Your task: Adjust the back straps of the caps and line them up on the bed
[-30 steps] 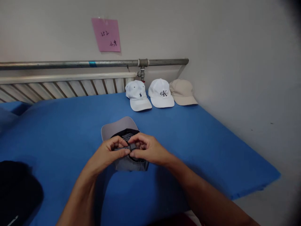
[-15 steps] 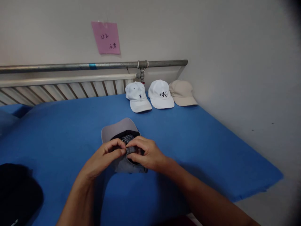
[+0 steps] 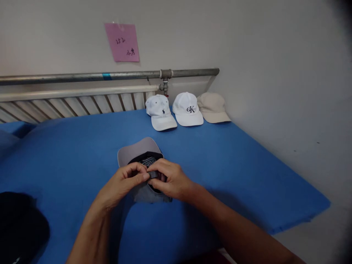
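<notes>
A grey baseball cap [image 3: 140, 149] lies upside down on the blue-covered table, its brim pointing away to the upper left and its dark inside showing. Over its back opening, a dark strap [image 3: 153, 175] is pinched between both hands. My left hand [image 3: 125, 181] has thumb and index finger closed on the strap's left end. My right hand [image 3: 172, 178] grips the same strap from the right, thumb below and fingers above. The fingers partly cover the strap, so any buckle on it cannot be made out.
Along the back stand a white cap with a small horse logo [image 3: 161, 113], a white cap with letters [image 3: 187, 110] and a beige cap [image 3: 213, 107]. A black cap [image 3: 23, 227] lies at the left front. Behind the blue sheet [image 3: 233, 161] are a radiator [image 3: 90, 104] and metal pipe [image 3: 132, 76].
The fingers of both hands have shifted slightly on the strap, and the left thumb now sits more over its end. The grey cap stays in place.
</notes>
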`<control>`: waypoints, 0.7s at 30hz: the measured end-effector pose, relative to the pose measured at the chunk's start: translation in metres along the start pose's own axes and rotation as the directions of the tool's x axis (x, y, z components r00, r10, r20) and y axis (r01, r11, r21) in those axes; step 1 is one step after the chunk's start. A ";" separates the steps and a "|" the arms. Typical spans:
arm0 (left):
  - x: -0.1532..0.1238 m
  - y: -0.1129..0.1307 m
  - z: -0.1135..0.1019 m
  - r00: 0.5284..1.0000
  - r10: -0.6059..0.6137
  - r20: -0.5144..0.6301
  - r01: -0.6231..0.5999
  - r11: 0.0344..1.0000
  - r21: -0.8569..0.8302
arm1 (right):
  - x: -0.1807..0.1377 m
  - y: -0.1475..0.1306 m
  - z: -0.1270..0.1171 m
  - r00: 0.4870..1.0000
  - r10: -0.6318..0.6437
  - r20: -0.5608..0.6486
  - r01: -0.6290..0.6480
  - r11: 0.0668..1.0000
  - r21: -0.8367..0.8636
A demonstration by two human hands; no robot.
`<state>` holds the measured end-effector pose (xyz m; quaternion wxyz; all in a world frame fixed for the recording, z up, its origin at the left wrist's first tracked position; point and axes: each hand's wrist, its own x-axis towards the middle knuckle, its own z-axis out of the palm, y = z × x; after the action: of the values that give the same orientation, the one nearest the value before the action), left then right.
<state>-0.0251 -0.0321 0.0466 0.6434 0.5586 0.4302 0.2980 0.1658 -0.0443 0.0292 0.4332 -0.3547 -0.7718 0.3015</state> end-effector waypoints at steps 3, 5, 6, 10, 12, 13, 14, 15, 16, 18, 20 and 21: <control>0.000 0.001 0.002 1.000 0.023 -0.001 -0.023 1.000 0.017 | 0.000 0.000 0.001 1.000 -0.001 0.005 0.001 1.000 -0.009; 0.000 0.001 0.002 0.999 0.032 -0.003 -0.032 0.999 0.006 | 0.000 0.000 0.001 1.000 0.007 0.009 -0.006 1.000 -0.012; 0.001 0.001 0.002 1.000 0.030 -0.001 -0.030 1.000 -0.004 | 0.000 0.000 0.001 1.000 0.013 0.011 -0.013 1.000 -0.010; 0.001 -0.001 0.000 1.000 0.018 0.014 -0.017 0.999 -0.044 | 0.000 0.000 0.000 0.999 0.040 0.013 -0.040 0.999 0.013; 0.000 -0.001 -0.001 1.000 0.020 0.010 -0.019 0.999 -0.051 | 0.001 0.000 -0.001 0.998 0.054 0.011 -0.054 0.998 0.027; 0.000 -0.001 -0.001 1.000 0.020 0.006 -0.020 0.998 -0.052 | 0.001 0.000 -0.001 0.998 0.058 0.008 -0.058 0.998 0.031; -0.001 -0.001 -0.001 1.000 0.018 0.001 -0.018 0.998 -0.053 | 0.001 0.000 -0.001 0.998 0.060 0.003 -0.060 0.998 0.030; -0.002 0.000 -0.002 1.000 0.013 -0.005 -0.013 0.998 -0.054 | 0.001 0.000 -0.002 0.998 0.058 -0.003 -0.058 0.998 0.026; -0.002 0.000 -0.002 1.000 0.008 -0.011 -0.008 0.998 -0.056 | 0.001 0.000 -0.002 0.998 0.055 -0.005 -0.055 0.998 0.020; -0.003 0.000 -0.004 1.000 -0.001 -0.014 0.000 0.998 -0.058 | 0.001 0.000 -0.001 0.999 0.050 -0.004 -0.050 0.999 0.011; -0.003 -0.001 -0.006 1.000 0.002 -0.017 -0.003 0.998 -0.057 | 0.000 0.000 -0.001 0.999 0.051 0.001 -0.051 0.999 0.015; -0.003 -0.002 -0.007 1.000 0.003 -0.014 -0.004 0.998 -0.060 | 0.000 -0.001 -0.001 0.999 0.050 0.006 -0.050 0.999 0.018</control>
<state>-0.0327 -0.0316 0.0454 0.6563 0.5378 0.4245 0.3159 0.1667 -0.0444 0.0304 0.4267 -0.3693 -0.7609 0.3202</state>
